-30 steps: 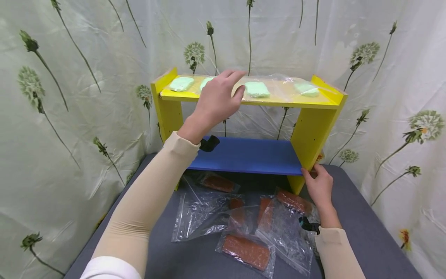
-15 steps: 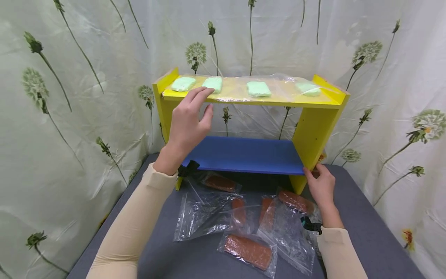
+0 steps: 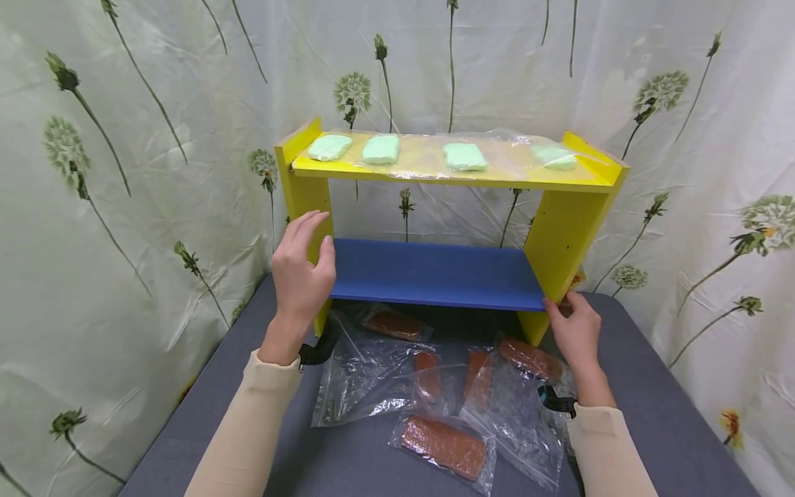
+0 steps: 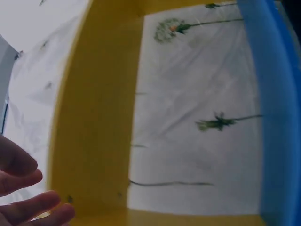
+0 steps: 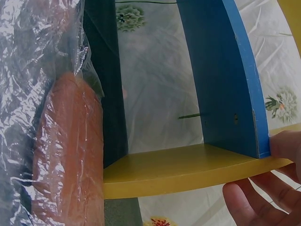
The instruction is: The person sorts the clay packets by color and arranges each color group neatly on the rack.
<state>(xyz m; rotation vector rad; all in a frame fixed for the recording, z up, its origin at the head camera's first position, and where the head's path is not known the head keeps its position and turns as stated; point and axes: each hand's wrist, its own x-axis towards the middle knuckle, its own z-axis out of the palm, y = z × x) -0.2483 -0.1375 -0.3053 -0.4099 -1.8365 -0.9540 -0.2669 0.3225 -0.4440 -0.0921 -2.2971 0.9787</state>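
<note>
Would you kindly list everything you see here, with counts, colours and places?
Table: one, dark grey, beneath everything
Shelf unit: one, yellow with a blue lower shelf, on the table
Slabs: four, pale green, along the top shelf, with clear plastic
Blocks: five, reddish-brown, on the table near the unit's foot
Bags: several overlapping, clear, around the blocks
Curtain: count unclear, whitish with plant print, behind and both sides
Wrist bands: two, black, one per wrist
Sleeves: two, beige, on both arms
Hands: two; left hand before the left panel, right hand gripping the right panel
</note>
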